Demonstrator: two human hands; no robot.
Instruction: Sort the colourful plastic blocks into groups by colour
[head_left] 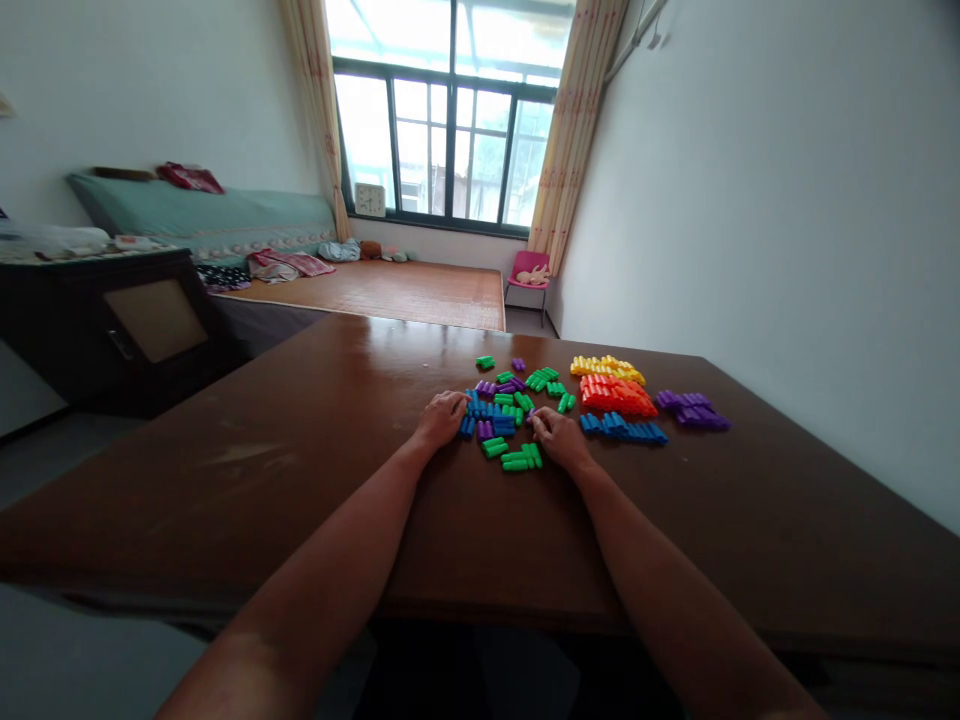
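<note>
Small ridged plastic blocks lie mixed in the middle of the brown table (360, 430). My left hand (442, 418) rests at the left edge of this pile, its fingers curled together against the blue blocks (487, 410). At the pile's right side, my right hand (556, 432) pinches a purple block (530, 415) with its fingertips. Around and between them lie green blocks (540, 380), several in joined groups, and more purple blocks (511, 386). One green group (521, 458) sits nearest to me, left of my right wrist.
Sorted by colour to the right are yellow blocks (607, 368), orange-red blocks (616, 395), a blue row (624, 429) and a purple stack (693, 410). Beyond the table stand a bed (405, 290) and a pink chair (531, 268). A dark cabinet (97, 320) is at left.
</note>
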